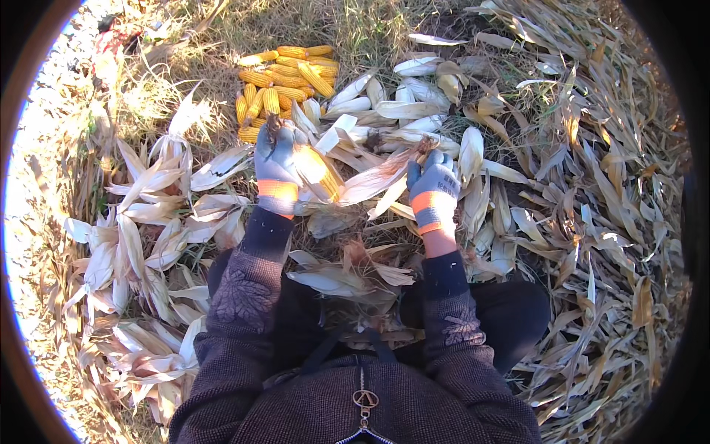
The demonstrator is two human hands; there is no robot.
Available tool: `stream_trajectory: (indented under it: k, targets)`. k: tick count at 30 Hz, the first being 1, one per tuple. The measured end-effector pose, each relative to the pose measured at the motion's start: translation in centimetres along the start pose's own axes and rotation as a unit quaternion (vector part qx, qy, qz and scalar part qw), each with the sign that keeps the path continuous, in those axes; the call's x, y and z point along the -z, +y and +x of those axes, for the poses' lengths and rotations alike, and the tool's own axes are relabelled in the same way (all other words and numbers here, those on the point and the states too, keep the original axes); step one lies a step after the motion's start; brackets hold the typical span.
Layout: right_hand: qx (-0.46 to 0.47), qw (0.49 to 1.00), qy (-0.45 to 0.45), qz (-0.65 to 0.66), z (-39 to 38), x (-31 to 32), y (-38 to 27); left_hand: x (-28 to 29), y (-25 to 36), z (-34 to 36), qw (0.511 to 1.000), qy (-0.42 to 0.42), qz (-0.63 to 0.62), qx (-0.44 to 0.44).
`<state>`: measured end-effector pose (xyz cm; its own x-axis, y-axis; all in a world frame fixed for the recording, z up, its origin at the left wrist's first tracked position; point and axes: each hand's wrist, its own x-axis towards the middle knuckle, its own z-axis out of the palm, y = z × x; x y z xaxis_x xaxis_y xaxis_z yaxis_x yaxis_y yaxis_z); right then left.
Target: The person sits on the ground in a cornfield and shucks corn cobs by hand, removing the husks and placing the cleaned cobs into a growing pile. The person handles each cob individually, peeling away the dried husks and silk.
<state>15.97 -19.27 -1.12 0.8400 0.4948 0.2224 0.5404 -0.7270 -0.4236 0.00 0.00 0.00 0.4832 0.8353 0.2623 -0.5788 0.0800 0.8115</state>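
My left hand (pixel 275 163), in a grey glove with an orange cuff, is closed on a partly husked corn ear (pixel 319 174), whose yellow kernels show between the pale leaves. My right hand (pixel 433 185), in a matching glove, is closed on a pale husk (pixel 379 175) with brown silk at its end, stretching toward the ear. Just beyond my left hand lies a pile of bare yellow cobs (pixel 292 74). Pale ears still in their husks (pixel 418 92) lie scattered to the right of that pile.
Loose husks (pixel 129 244) heap at my left, and a broad mass of dry stalks and leaves (pixel 606 222) covers the right. Dry grass (pixel 192 44) lies at the back. My dark-clad folded legs (pixel 510 318) are below my arms, with more husks (pixel 347 274) between them and my hands.
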Motion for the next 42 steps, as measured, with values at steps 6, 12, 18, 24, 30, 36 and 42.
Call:
stream_trajectory:
  k: [6, 12, 18, 24, 30, 36, 42]
  targets:
    - [0.228, 0.950, 0.145, 0.158, -1.9, 1.9, -4.7, -0.8, -0.1, -0.6, 0.999, -0.025, 0.013, 0.032]
    - [0.302, 0.886, 0.036, 0.350, -3.8, -1.8, -6.0, -1.2, -0.1, -1.0, 0.991, -0.026, -0.099, 0.092]
    - [-0.035, 0.771, -0.235, 0.591, -4.8, -4.6, -5.2, -0.8, -1.1, -1.2, 0.988, -0.068, -0.116, 0.077]
    - [0.169, 0.883, -0.007, 0.438, -4.7, -3.4, -6.6, -0.6, -1.5, -1.2, 0.988, -0.049, -0.113, 0.090]
    - [0.113, 0.818, 0.000, 0.564, -4.4, -5.5, -5.9, -0.7, -2.2, -1.5, 0.992, -0.040, -0.092, 0.080]
    - [0.082, 0.861, -0.088, 0.495, -4.8, -6.5, -5.1, -0.4, -2.1, -0.8, 0.935, -0.104, -0.289, 0.175]
    - [0.114, 0.864, -0.095, 0.480, -4.6, -5.2, -5.5, -1.1, -2.4, -1.8, 0.987, -0.032, -0.108, 0.112]
